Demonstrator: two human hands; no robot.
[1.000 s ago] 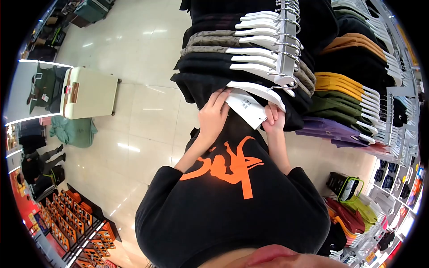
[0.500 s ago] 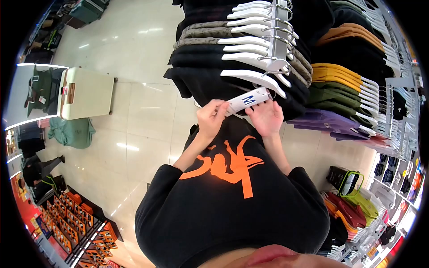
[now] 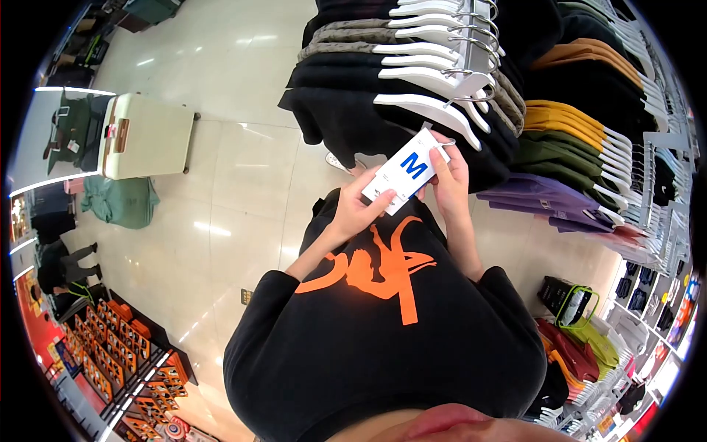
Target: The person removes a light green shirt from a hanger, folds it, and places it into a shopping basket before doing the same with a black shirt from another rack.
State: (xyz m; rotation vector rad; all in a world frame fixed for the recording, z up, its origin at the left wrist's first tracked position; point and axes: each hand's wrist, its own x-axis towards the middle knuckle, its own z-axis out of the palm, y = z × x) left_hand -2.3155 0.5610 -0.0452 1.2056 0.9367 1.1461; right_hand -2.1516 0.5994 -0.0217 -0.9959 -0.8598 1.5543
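Both hands are closed on one thing: in the head view, the left hand (image 3: 358,214) pinches the lower end of a white tag (image 3: 392,175), its thumb lying flat on the printed face, while the right hand (image 3: 451,180) grips the upper end along the right-hand edge, thumb on the front and fingers mostly hidden behind. The tag is tilted between the two hands, in front of the person's chest and just below the nearest white hanger (image 3: 420,102), with a large blue M facing up toward the camera. Smaller print near the left thumb is too small to read with certainty.

The tag looks like thin card: very light, fairly stiff along its length, yet likely to bend or crease if squeezed hard. Its smooth face might slide a little under dry fingertips, so a light pinch at the edges seems enough and leaves the print uncovered. A thin loop seems to show at the upper end, beside the right hand; where it is fastened cannot be made out. If it ties the tag to the black garment (image 3: 342,118) on that hanger, a strong pull could strain the loop or drag the cloth, which appears soft and limp. The hanger, by contrast, looks rigid, its hook over the metal rail (image 3: 477,62).
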